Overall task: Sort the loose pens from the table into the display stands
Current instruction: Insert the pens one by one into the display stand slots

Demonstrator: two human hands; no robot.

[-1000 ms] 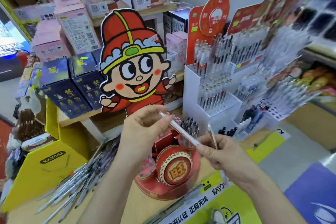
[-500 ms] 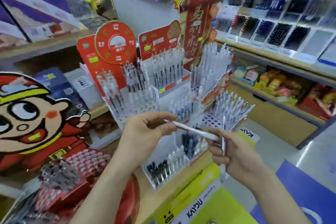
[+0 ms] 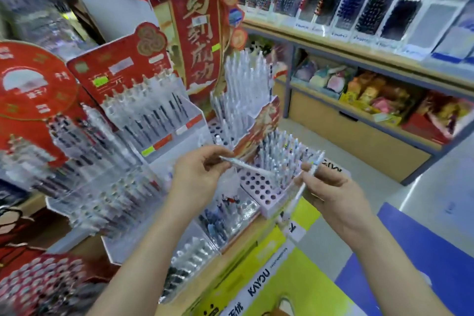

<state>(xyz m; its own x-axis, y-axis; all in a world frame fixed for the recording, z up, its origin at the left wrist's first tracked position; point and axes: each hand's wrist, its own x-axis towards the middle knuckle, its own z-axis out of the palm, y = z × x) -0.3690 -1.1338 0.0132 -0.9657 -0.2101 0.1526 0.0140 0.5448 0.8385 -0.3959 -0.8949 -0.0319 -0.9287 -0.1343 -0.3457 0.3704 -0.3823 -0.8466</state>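
Over the holed stand (image 3: 272, 206), slim white pen (image 3: 246, 166), slanting

A slim white pen (image 3: 246, 165) lies nearly level, pinched at one end in my left grip (image 3: 197, 177), its far end over the pink stand (image 3: 259, 188) full of round holes. A second pen (image 3: 295, 200), also white, slants steeply down through my right grip (image 3: 331, 190), just beside that stand's front corner.
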